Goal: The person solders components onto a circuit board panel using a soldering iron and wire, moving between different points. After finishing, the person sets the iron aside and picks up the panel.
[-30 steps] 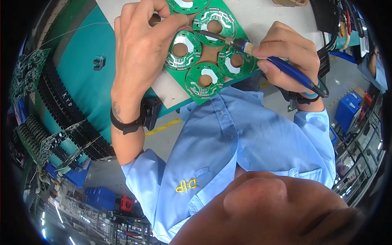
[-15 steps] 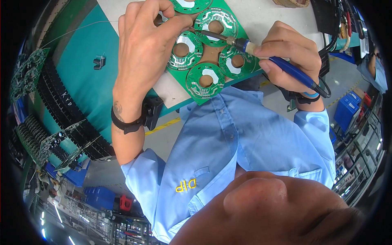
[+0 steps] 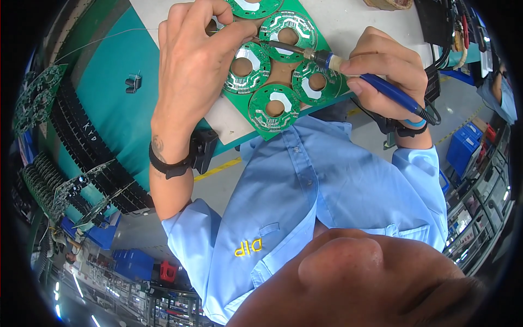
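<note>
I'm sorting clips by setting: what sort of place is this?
Probably an electronics workshop or factory floor: the right hand holds a blue-handled soldering iron over a panel of round green circuit boards, and more green boards show at the far left.

Left hand (image 3: 190, 68) back-up over the table (image 3: 357, 24), fingers (image 3: 177, 22) bent, thumb (image 3: 238, 32) extended, right hand (image 3: 389, 73) above the table's near edge, curled in a pen-like grip, forearms (image 3: 170, 196) well apart

Light-blue shirt (image 3: 327, 180), black wrist straps (image 3: 170, 168)
</note>
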